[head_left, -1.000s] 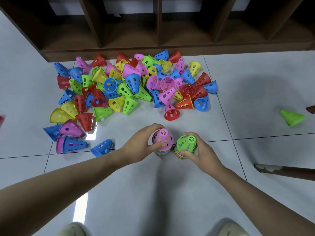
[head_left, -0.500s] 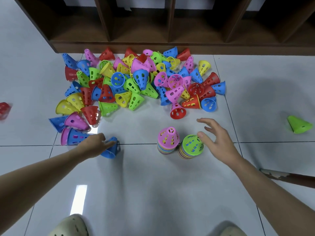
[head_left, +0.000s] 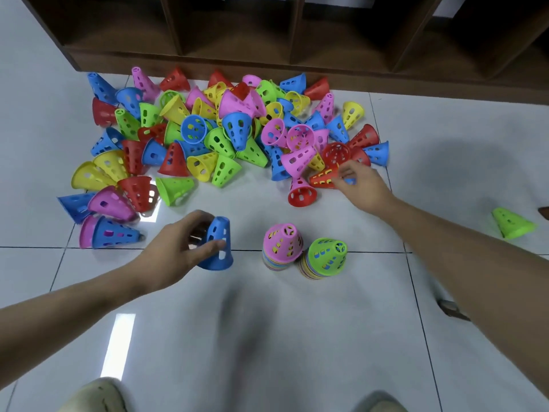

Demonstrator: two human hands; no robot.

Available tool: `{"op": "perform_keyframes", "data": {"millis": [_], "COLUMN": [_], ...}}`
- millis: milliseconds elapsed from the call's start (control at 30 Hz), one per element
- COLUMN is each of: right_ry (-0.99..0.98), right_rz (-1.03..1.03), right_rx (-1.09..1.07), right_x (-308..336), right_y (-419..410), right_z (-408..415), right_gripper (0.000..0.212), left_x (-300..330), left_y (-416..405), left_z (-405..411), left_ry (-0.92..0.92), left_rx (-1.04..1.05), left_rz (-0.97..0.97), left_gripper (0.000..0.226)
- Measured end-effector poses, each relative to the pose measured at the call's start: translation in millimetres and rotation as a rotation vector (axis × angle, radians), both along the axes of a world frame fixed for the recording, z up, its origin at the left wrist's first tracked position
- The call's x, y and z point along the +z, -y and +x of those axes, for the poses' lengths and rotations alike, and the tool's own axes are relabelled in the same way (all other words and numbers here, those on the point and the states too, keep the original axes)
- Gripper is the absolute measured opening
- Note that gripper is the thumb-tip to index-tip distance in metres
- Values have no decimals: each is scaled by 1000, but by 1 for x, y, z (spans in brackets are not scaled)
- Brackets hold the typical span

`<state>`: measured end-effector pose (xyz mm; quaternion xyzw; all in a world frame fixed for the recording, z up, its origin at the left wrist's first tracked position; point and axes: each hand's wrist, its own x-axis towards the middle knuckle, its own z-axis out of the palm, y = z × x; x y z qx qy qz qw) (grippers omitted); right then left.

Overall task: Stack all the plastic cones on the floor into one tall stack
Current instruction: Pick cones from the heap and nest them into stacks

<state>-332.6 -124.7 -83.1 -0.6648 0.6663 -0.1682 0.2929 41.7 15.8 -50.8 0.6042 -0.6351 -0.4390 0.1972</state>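
Blue cone [head_left: 218, 243] gripped by left hand [head_left: 175, 252]; right hand [head_left: 364, 185] spread over pile [head_left: 225, 135].

The pale tiled floor [head_left: 297, 337] in front of me carried a heap of loose cones [head_left: 225, 138], two short stacks, pink-topped [head_left: 282, 245] and green-topped [head_left: 325, 257], and one stray green cone [head_left: 511, 223].

Dark wooden shelf unit [head_left: 297, 40] stood at the far edge of my white tiled floor [head_left: 297, 337]. Well right of the shelf's near end, a brown wooden piece [head_left: 454, 309] lay on a tile.
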Motion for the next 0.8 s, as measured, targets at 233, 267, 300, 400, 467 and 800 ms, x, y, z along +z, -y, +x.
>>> {"op": "perform_keyframes", "data": {"millis": [233,267,300,400,467,800], "right_ry": [272,267,271,353,384,360], "right_rz": [94,113,134,185,206,286], "right_rx": [-243,-287,-321,-411,-438,-406], "right_x": [-15,-16,-19,-27,-27,-48], "right_y": [30,33,36,43,46,56], "right_z": [62,66,70,84,90,83], "right_gripper": [37,32,31,48,45,35], "left_x": [67,66,64,52,47,19], "left_y": [-8,-10,-13,-23,-25,-8], "left_z": [-56,-61,-65,-72,-76,-84], "left_ry": [-331,-317,-288,-237,-236,-156], "left_rx": [-11,-60,-101,-139,-135,-195], "left_rz": [-296,-313,-322,-276,-250,-189], "left_gripper": [37,37,36,37,39,35]}}
